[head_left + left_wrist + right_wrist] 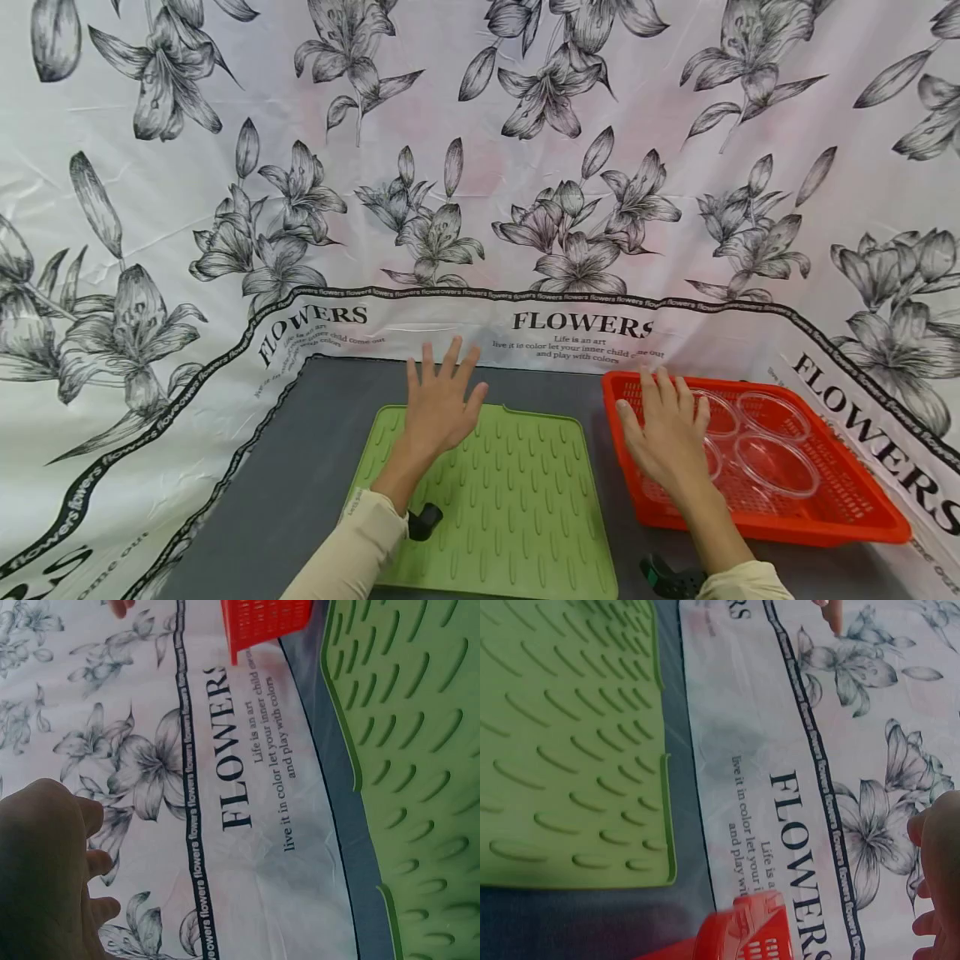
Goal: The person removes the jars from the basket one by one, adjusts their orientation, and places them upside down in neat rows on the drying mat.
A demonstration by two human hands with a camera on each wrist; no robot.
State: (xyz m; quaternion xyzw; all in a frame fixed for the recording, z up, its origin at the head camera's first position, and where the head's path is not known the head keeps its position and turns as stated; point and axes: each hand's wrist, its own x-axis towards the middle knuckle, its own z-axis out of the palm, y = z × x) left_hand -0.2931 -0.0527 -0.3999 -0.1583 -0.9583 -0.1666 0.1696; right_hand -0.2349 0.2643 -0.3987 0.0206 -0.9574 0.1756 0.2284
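Note:
My left hand is raised over the far part of a green ridged mat, fingers straight and spread, holding nothing. Its back faces the head camera. To the right, my right hand hovers in front of the left side of a red plastic basket, also with straight fingers and nothing held. Inside the basket lie several clear round dishes, some of them partly hidden behind that hand. In the left wrist view the left hand shows at the lower left; the right hand appears at the right wrist view's edge.
A dark grey tabletop lies beneath the mat and basket. White cloth printed with flowers and lettering hangs behind the table and along both sides. The basket stands close to the cloth on the right.

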